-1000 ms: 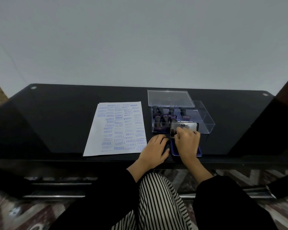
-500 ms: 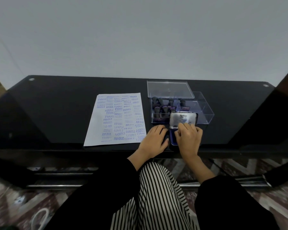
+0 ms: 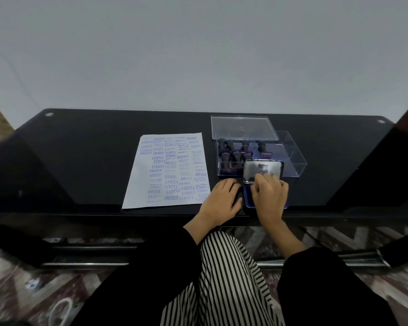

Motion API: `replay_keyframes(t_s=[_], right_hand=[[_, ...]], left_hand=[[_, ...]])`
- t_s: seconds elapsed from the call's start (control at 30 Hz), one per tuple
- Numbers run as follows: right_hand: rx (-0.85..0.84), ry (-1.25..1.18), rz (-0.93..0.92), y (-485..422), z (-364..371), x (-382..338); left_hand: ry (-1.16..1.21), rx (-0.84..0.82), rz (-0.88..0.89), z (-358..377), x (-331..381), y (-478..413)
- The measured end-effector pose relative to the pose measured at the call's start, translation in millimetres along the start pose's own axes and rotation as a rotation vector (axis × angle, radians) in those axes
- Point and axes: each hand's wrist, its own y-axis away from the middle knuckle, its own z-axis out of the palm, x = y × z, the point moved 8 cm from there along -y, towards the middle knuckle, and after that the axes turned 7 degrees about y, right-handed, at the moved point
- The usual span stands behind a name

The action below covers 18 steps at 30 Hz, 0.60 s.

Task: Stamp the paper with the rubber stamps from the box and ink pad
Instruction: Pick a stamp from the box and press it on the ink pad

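Note:
A white paper (image 3: 167,170) covered with blue stamp prints lies on the black glass table (image 3: 92,149). To its right stands a clear plastic box (image 3: 295,158) holding several dark-handled rubber stamps (image 3: 231,156). The box's clear lid (image 3: 240,128) rests behind it. In front of the box is the blue ink pad (image 3: 249,200), its silver lid (image 3: 263,167) tilted up. My right hand (image 3: 270,198) covers the pad, and its fingertips grip the lid's near edge. My left hand (image 3: 222,201) rests on the table against the pad's left side, fingers loosely bent, holding nothing.
The table's near edge runs just under my wrists, and a grey wall rises behind its far edge. My lap, in black sleeves and striped trousers, is below. Bare black glass spreads left of the paper and right of the box.
The view tilted, so the table sits higher in the frame than one second ago. Both hands stay by the ink pad, and the lid stays raised under my right fingers.

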Motion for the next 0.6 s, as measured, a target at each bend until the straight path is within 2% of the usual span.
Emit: replay_keyframes(t_s=[0.23, 0.33, 0.5, 0.6], right_hand=[[0.142, 0.019, -0.026, 16.5, -7.9, 3.4], [0.083, 0.011, -0.018, 6.6, -6.2, 1.6], [-0.108, 0.016, 0.005, -17.9, 6.5, -5.4], [-0.137, 0.006, 0.013, -19.9, 9.4, -6.0]], left_hand=[[-0.006, 0.016, 0.014, 0.6, 0.2, -0.9], [-0.001, 0.015, 0.017, 0.4, 1.1, -0.8], [0.014, 0.025, 0.023, -1.1, 2.4, 0.0], [0.02, 0.027, 0.025, -1.4, 2.4, -0.2]])
